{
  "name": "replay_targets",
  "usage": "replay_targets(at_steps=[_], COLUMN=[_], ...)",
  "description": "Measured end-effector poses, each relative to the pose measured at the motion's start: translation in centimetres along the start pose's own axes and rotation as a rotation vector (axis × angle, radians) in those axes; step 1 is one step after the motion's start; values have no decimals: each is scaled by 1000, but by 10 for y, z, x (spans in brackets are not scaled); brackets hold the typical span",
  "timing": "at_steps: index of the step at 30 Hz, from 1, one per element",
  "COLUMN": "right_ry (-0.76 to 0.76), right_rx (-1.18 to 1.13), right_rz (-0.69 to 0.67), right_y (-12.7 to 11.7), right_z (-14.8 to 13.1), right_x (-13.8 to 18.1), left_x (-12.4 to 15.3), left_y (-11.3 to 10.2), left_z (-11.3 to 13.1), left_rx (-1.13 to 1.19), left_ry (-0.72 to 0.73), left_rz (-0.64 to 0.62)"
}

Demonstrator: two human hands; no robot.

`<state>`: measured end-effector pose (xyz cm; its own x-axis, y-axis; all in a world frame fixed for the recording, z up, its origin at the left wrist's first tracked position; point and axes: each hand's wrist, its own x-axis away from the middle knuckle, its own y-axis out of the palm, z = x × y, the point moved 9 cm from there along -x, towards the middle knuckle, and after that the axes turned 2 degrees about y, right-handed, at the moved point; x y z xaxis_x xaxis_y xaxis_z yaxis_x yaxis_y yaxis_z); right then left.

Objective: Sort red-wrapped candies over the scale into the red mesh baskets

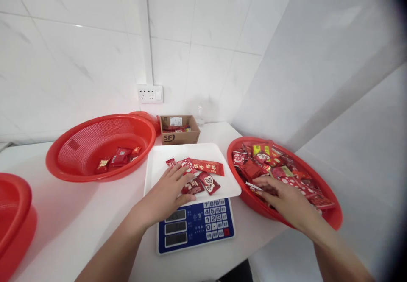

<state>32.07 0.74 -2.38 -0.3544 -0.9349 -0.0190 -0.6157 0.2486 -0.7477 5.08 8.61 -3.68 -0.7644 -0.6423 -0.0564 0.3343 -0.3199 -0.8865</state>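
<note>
My left hand lies over the white tray of a scale, its fingers spread and flat against several red snack packets. Among these are a long red packet and a dark red square packet; others are partly hidden beneath the fingers. My right hand reaches over the near left side of a red basket. Thumb and fingers come together at a small packet with white lettering, close to the rim. Red and patterned packets fill that basket.
The scale's blue keypad panel faces me. To the left, a red mesh basket contains a few packets, and another red basket is cut off by the frame. A cardboard box stands behind the tray, below a wall socket.
</note>
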Motion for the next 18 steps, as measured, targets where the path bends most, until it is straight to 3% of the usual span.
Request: replay_targets(at_steps=[3, 5, 9, 12, 15, 18], right_ry=[-39, -83, -109, -49, -36, -122], right_rx=[-87, -271, -862, -1135, -1147, -967], right_rz=[154, 199, 38, -156, -216, -290], right_y=[-15, -13, 30, 72, 91, 96], right_z=[-19, -35, -68, -91, -105, -120], right_x=[9, 15, 20, 21, 22, 25], left_x=[2, 4, 8, 10, 11, 11], left_y=[-11, -18, -22, -23, -28, -32], left_z=[9, 14, 25, 30, 31, 32], left_rx=[87, 191, 440, 611, 693, 694], left_ry=[5, 0, 2, 18, 8, 18], left_rz=[95, 162, 214, 214, 227, 215])
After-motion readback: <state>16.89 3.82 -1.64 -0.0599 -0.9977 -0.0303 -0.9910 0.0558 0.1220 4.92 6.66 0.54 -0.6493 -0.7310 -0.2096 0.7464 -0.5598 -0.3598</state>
